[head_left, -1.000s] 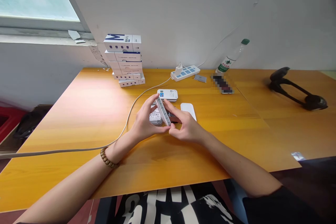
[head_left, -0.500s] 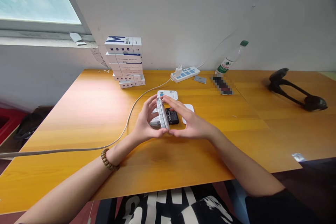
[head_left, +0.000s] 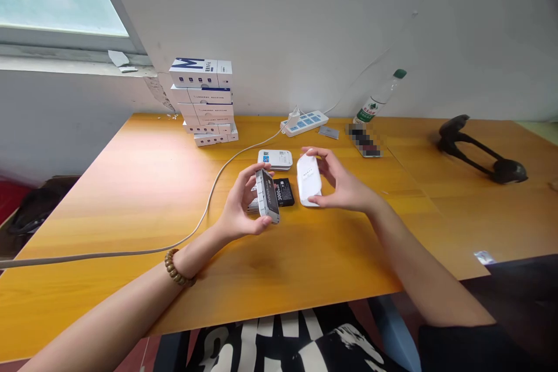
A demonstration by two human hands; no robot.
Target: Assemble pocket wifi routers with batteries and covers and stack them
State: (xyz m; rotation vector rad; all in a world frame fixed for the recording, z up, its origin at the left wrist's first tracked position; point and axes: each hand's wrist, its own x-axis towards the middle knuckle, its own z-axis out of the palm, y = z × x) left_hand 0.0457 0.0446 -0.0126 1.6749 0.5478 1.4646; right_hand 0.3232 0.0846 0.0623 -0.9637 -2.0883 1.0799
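My left hand (head_left: 239, 203) grips a portable Wi-Fi device (head_left: 261, 193) by its edges, tilted on its side above the table. Its back is uncovered and a black battery marked 3000mAh shows inside. In my right hand (head_left: 344, 185) is a white back cover (head_left: 307, 173), pinched between thumb and fingers, apart from the device. Under that cover, another white piece (head_left: 310, 203) partly shows on the table. A loose black battery (head_left: 286, 192) lies between the hands. Behind it rests a small stack of white devices (head_left: 274, 160). Something whitish behind my left fingers is mostly hidden.
White boxes (head_left: 213, 110) are stacked at the back left. A power strip (head_left: 305, 123) with a plugged-in charger and a long cable (head_left: 204, 218) crosses the wooden table (head_left: 174, 186). Further right are a phone (head_left: 365, 142), a bottle (head_left: 375, 102) and a black stand (head_left: 479, 151).
The right hand has moved right with the white cover, away from the device. The device in the left hand has turned so its battery now faces the camera.
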